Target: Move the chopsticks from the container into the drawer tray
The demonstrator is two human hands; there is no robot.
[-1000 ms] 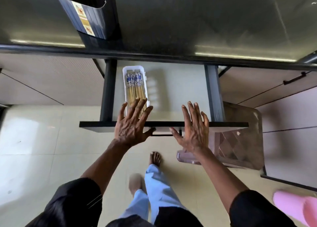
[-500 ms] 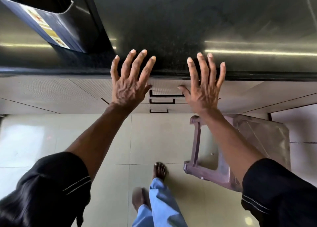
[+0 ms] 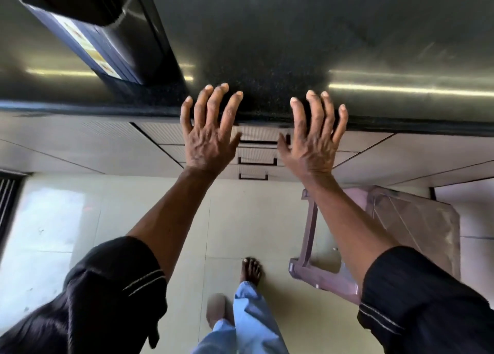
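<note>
- Since a second ago the drawer (image 3: 258, 137) has been pushed in: its front is now seen flush with the cabinet, where the tray of chopsticks was lying open to view before, so tray and chopsticks are judged to be inside it, hidden.
- Both hands have been lifted from the drawer front to the edge of the dark worktop (image 3: 294, 46), and they have barely shifted since half a second ago.
- The left hand (image 3: 209, 137) is held flat with its fingers spread wide, nothing pinched; the fingertips are seen over the worktop's front edge.
- The right hand (image 3: 314, 142) is likewise splayed and empty, just beside the left, with the top drawer's handle showing in the gap between them.
- Whether the palms are actually pressed on the worktop edge or merely held above it cannot be told.
- The dark container (image 3: 107, 30) is found standing on the worktop, up and to the left, well apart from both hands; its mouth looks dark, and no chopsticks are seen in it.
- By that reading the task is judged finished, or very nearly.
- For a tidy close, the drawer front should be checked as fully seated, and the container's inside should be looked into, since its depths are not shown.
- A purple plastic stool (image 3: 374, 236) is noted on the floor by the right forearm; it should be minded when stepping back.
</note>
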